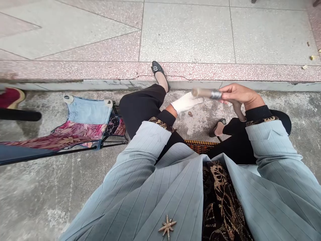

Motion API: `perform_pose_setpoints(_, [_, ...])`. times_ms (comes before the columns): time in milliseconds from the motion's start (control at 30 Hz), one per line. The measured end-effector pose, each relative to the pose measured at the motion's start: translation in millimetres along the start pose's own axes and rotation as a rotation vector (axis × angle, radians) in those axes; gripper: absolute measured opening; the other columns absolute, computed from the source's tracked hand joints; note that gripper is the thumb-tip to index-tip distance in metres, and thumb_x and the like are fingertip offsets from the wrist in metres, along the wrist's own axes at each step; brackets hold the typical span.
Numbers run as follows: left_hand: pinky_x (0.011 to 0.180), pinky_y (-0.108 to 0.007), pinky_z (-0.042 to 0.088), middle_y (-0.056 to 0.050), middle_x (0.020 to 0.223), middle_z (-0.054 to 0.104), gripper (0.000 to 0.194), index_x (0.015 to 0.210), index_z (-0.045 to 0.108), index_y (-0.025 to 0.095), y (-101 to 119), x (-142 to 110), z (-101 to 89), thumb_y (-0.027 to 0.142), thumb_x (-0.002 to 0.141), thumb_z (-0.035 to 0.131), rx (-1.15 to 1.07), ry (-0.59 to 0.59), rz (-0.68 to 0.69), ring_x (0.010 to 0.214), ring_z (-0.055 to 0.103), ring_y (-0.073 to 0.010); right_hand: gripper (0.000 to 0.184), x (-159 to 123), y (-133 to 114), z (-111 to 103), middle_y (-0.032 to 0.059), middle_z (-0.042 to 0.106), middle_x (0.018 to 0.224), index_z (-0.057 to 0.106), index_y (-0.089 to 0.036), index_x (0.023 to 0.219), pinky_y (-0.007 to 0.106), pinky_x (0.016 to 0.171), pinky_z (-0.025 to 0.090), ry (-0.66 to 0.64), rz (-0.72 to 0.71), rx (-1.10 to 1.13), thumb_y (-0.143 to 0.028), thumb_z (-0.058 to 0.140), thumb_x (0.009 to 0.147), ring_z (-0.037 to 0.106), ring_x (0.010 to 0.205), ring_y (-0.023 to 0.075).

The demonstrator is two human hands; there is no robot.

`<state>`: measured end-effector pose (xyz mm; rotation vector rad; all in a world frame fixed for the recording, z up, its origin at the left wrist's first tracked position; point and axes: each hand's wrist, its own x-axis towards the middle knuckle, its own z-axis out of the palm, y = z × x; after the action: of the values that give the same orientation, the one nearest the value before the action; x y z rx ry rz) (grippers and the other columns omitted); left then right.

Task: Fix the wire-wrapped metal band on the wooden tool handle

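Observation:
My right hand (pixel 235 93), bare, pinches the silver end of a short brownish rod (pixel 207 93) between thumb and fingers. What looks like silver wire (pixel 216 94) is wound round the rod near those fingertips. The rod lies roughly level, and its rounded left end is smeared by motion. My left hand (pixel 187 102) wears a white glove. Its fingers are stretched out beside and under the rod's left end, partly hidden by it; whether they touch it I cannot tell. The rod's exact kind does not show.
A folding chair (pixel 77 130) with floral and denim cloth stands at left, near a dark bar (pixel 20 114) and a red shoe (pixel 11 98). Ahead runs a tiled step edge (pixel 100 84). A woven seat (pixel 200 146) shows between my legs. A small stone-like bit (pixel 190 113) lies on the concrete.

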<state>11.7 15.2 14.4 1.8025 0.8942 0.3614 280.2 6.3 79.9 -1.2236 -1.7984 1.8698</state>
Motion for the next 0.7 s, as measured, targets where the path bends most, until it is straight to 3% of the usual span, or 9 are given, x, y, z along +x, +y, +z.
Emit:
perform_pose_setpoints(100, [0.071,-0.028,0.047,-0.002,0.070,0.063,0.026,0.084,0.065,0.015,6,-3,3.9,0.036,0.099,0.058,-0.071,-0.028,-0.055,0.065,0.053,-0.0106,0.057,5,5,3,0.0019,0.063,0.072,0.069,-0.017,0.077,0.027,0.062,0.042,0.253,-0.116,0.143,-0.071,0.085,0.073,0.050,0.061,0.0105])
perform_pose_setpoints(167, [0.075,-0.028,0.047,-0.001,0.066,0.060,0.028,0.082,0.065,0.014,8,-4,6.4,0.035,0.100,0.057,-0.079,-0.043,-0.085,0.068,0.053,-0.0102,0.057,12,11,5,0.0022,0.062,0.070,0.066,-0.018,0.074,0.026,0.059,0.041,0.359,-0.102,0.156,-0.071,0.086,0.071,0.049,0.059,0.0102])
perform_pose_setpoints(367, [0.080,-0.035,0.045,-0.003,0.071,0.064,0.025,0.084,0.072,0.016,-2,2,5.5,0.037,0.092,0.063,0.073,-0.085,-0.052,0.081,0.063,-0.0175,0.036,28,25,3,0.0003,0.059,0.063,0.069,-0.015,0.077,0.027,0.059,0.037,0.526,0.178,-0.227,-0.049,0.079,0.086,0.048,0.058,0.0108])
perform_pose_setpoints(533, [0.075,-0.037,0.046,-0.003,0.074,0.065,0.016,0.083,0.077,0.027,-10,6,4.1,0.041,0.082,0.069,0.154,-0.049,-0.019,0.086,0.068,-0.0210,0.029,32,23,1,0.0030,0.064,0.067,0.078,-0.013,0.091,0.031,0.067,0.039,0.407,0.405,-0.668,-0.041,0.069,0.093,0.055,0.067,0.0160])
perform_pose_setpoints(700, [0.067,-0.033,0.046,-0.004,0.069,0.063,0.026,0.079,0.074,0.019,-9,2,9.7,0.042,0.086,0.062,0.127,-0.034,-0.016,0.071,0.065,-0.0192,0.026,35,21,7,0.0060,0.070,0.075,0.080,-0.016,0.095,0.032,0.070,0.041,0.171,0.482,-0.779,-0.040,0.069,0.094,0.062,0.072,0.0189])
